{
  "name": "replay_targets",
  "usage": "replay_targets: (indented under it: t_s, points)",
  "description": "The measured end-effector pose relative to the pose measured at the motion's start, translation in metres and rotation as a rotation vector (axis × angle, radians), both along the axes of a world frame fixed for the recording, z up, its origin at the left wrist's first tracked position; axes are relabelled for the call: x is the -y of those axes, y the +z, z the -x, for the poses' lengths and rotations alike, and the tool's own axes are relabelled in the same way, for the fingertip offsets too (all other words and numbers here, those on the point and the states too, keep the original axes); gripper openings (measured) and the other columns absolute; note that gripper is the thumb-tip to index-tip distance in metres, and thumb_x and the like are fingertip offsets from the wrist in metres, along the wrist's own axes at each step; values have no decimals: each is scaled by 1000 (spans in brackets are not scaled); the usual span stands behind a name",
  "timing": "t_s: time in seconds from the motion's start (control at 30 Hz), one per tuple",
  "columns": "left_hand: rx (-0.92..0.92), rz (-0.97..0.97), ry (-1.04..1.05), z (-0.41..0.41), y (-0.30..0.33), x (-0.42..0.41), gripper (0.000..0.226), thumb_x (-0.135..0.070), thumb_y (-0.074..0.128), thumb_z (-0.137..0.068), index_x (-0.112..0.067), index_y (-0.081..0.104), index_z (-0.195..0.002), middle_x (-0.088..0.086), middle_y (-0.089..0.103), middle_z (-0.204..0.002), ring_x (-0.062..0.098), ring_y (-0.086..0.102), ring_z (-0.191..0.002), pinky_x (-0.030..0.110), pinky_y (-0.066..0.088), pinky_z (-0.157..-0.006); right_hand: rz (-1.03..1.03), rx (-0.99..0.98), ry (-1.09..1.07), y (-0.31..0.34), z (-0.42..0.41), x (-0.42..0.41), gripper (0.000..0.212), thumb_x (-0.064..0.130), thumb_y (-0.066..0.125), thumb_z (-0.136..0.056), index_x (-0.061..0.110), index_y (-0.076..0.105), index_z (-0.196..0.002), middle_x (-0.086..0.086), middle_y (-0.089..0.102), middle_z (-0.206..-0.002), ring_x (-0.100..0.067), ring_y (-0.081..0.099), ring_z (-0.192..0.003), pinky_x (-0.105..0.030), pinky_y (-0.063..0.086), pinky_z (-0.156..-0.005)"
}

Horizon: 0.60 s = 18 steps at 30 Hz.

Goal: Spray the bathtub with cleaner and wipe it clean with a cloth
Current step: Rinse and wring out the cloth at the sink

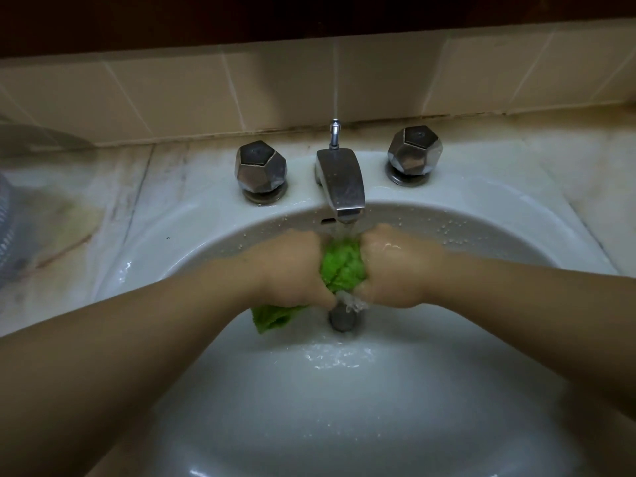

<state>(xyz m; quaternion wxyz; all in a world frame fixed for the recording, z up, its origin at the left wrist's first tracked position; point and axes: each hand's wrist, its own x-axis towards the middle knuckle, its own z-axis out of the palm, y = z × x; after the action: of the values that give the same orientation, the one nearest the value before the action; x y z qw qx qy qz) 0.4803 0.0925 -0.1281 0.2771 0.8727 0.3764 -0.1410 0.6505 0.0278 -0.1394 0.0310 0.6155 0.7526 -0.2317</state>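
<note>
A bright green cloth (339, 266) is bunched between my two hands over a white sink basin (344, 407). My left hand (292, 270) grips its left side, and a corner of the cloth hangs out below that hand. My right hand (395, 270) grips the right side. Water runs from the metal spout (340, 182) onto the cloth and drips down toward the drain (342, 318). No bathtub or cleaner bottle is in view.
Two faceted metal tap knobs (260, 170) (414, 151) flank the spout, with a pull rod (334, 132) behind it. A stained marble counter (69, 215) surrounds the basin, tiled wall behind. A blurred clear object (20, 208) sits at the far left.
</note>
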Motion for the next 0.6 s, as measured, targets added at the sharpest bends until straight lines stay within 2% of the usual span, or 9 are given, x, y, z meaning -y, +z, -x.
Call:
replay_targets:
  t_s: [0.03, 0.1, 0.17, 0.23, 0.27, 0.33, 0.43, 0.53, 0.6]
  points:
    - [-14, -61, -33, -1, 1, 2, 30, -44, 80, -72, -32, 55, -82, -9, 64, -75, 11, 63, -69, 30, 54, -61, 18, -21, -10, 1, 1, 0, 31, 56, 49, -79, 27, 57, -71, 6, 60, -74, -17, 60, -70, -38, 57, -70]
    - [-54, -200, -116, 1, 3, 5, 22, -44, 71, -80, -28, 56, -84, -7, 65, -78, 15, 61, -69, 28, 47, -55, 60, -84, -9, 3, 3, -1, 26, 48, 54, -85, 26, 63, -76, 7, 64, -80, -12, 63, -77, -30, 55, -75]
    - [-62, -331, -176, 3, 3, 5, 26, -45, 64, -88, -35, 58, -111, -5, 69, -96, 22, 65, -81, 29, 46, -60, 92, -218, -34, 2, 6, -2, 29, 30, 63, -94, 31, 58, -64, 16, 61, -70, 3, 59, -69, -10, 43, -63]
    - [-25, -410, -184, 4, -3, 5, 45, -43, 63, -91, -36, 49, -133, -4, 69, -110, 25, 68, -91, 34, 51, -65, 264, -408, -158, -4, 0, -6, 38, 11, 66, -88, 27, 53, -57, 13, 51, -56, -7, 46, -51, -15, 33, -47]
    - [15, -427, -165, 4, -6, 6, 49, -42, 64, -90, -36, 47, -135, -4, 68, -112, 25, 68, -93, 35, 54, -67, 373, -492, -239, -7, -4, -10, 35, 5, 66, -83, 23, 52, -56, 7, 47, -55, -11, 39, -48, -23, 29, -44]
    - [107, -393, -86, 5, -10, 5, 47, -41, 68, -86, -37, 48, -128, -7, 66, -106, 22, 67, -90, 32, 53, -67, 482, -590, -322, -11, -10, -14, 26, 0, 67, -75, 16, 55, -59, -6, 45, -60, -18, 37, -51, -27, 26, -47]
    - [302, -120, 75, 9, -5, -5, 44, -36, 79, -80, -37, 55, -117, -17, 61, -92, 4, 58, -78, 20, 50, -65, 316, -593, -322, -13, -12, -16, 14, 14, 76, -71, 19, 66, -79, 3, 63, -73, -12, 58, -66, -28, 44, -57]
    - [275, 90, 77, 9, -2, -15, 41, -37, 79, -81, -38, 61, -117, -18, 66, -100, -1, 62, -88, 22, 53, -75, -8, -381, -261, -7, -8, -6, 42, 41, 81, -73, 31, 62, -109, 14, 63, -93, -7, 62, -82, -17, 44, -63]
    - [198, 249, 106, 6, -3, -18, 34, -34, 79, -82, -37, 63, -112, -13, 70, -100, 8, 68, -93, 25, 54, -79, -278, -166, -149, -11, -1, 8, 66, 38, 80, -77, 29, 49, -134, 7, 55, -114, -14, 57, -95, -23, 46, -70]
